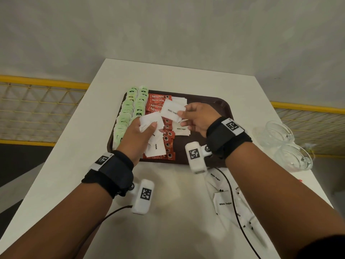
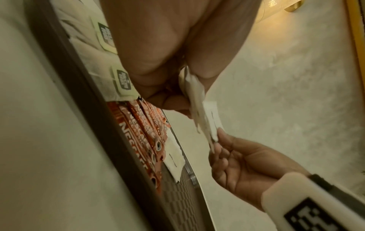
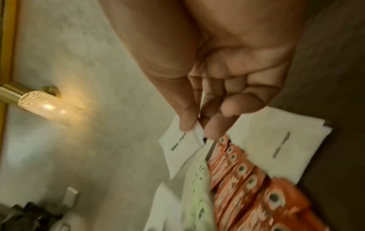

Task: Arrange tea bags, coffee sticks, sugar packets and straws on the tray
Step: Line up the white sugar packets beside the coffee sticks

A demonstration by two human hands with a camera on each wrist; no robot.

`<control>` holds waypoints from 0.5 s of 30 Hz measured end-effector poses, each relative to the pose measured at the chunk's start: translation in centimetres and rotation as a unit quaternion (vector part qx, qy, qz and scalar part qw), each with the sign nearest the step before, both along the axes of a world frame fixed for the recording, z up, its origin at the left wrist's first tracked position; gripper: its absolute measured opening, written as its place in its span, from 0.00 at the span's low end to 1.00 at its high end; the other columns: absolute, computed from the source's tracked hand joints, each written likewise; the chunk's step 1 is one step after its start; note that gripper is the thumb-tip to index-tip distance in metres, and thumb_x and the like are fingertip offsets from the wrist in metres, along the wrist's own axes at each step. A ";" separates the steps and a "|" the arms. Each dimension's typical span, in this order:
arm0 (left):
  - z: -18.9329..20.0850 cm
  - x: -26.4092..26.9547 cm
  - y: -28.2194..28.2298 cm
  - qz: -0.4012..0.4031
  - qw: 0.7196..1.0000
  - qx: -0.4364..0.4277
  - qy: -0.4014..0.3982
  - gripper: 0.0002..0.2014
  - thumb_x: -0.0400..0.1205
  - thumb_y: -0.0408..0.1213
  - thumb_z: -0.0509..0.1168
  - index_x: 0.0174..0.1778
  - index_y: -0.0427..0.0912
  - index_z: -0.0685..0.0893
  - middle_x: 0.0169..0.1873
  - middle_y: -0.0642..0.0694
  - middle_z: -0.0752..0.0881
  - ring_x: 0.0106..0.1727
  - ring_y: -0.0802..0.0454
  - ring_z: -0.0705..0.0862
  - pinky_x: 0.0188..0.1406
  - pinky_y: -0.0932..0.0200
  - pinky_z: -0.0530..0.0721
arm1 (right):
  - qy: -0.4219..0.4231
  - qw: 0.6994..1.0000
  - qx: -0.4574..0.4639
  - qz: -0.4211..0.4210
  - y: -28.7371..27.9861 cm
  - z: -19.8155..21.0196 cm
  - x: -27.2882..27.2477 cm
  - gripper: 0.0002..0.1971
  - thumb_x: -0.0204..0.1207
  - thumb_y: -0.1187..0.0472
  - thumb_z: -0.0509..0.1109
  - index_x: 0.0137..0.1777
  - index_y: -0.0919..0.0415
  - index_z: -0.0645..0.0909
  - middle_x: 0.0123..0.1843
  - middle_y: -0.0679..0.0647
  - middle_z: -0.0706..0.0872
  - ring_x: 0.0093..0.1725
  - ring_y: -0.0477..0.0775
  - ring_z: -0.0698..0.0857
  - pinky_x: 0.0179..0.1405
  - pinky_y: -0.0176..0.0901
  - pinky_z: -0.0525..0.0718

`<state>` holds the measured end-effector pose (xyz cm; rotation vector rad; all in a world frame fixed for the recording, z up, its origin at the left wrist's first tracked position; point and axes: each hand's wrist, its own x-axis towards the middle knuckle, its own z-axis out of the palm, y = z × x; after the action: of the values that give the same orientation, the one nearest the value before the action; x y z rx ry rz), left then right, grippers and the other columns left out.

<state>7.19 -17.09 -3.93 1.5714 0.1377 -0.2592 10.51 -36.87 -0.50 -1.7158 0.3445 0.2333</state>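
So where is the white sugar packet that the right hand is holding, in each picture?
Head view: the sugar packet sits near the middle, above the tray, pinched by the right hand.
Left wrist view: seen edge-on at centre, the right hand's fingertips just below it.
Right wrist view: centre, under the fingertips.
Shared landmark: the red coffee sticks.

Head overhead; wrists close; all share tray (image 1: 222, 105).

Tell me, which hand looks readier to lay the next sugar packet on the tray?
Probably the right hand: it pinches a single sugar packet above the tray, while the left hand grips a whole bunch of packets.
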 end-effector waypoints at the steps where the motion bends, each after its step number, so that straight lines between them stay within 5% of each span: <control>1: 0.0 0.0 0.2 0.006 1.000 0.002 0.005 0.13 0.86 0.45 0.65 0.65 0.52 0.76 0.56 0.43 0.87 0.50 0.46 0.91 0.45 0.41 0.91 | 0.005 1.000 -0.005 -0.010 -0.8 0.0 0.0 0.06 0.77 0.65 0.74 0.46 0.59 0.79 0.40 0.56 0.88 0.27 0.46 0.83 0.24 0.36 0.75; 6: 0.0 0.0 1.0 0.020 0.999 0.004 0.028 0.17 0.86 0.47 0.65 0.69 0.50 0.74 0.55 0.46 0.87 0.49 0.47 0.91 0.47 0.36 0.90 | 0.079 0.981 -0.173 0.027 -4.0 -1.8 -0.2 0.03 0.77 0.62 0.74 0.46 0.57 0.82 0.40 0.54 0.89 0.28 0.45 0.81 0.20 0.36 0.72; 11: 0.0 -0.2 1.0 0.020 0.999 0.013 0.030 0.18 0.86 0.46 0.65 0.71 0.50 0.73 0.57 0.45 0.86 0.51 0.46 0.90 0.45 0.42 0.91 | 0.143 0.954 -0.257 0.056 -3.3 -2.7 -0.5 0.10 0.79 0.59 0.72 0.57 0.59 0.80 0.50 0.57 0.87 0.35 0.48 0.82 0.27 0.38 0.76; 15: -0.1 -0.3 1.1 0.017 0.999 0.018 0.026 0.19 0.86 0.46 0.65 0.72 0.50 0.73 0.58 0.45 0.86 0.51 0.46 0.90 0.43 0.46 0.91 | 0.163 0.949 -0.265 0.057 -2.2 -3.0 0.2 0.08 0.80 0.58 0.71 0.55 0.57 0.76 0.49 0.57 0.86 0.40 0.50 0.82 0.34 0.38 0.78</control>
<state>6.92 -15.96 -4.07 1.5980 0.2105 -0.2720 10.67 -39.10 -3.50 -2.2364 0.5903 0.5521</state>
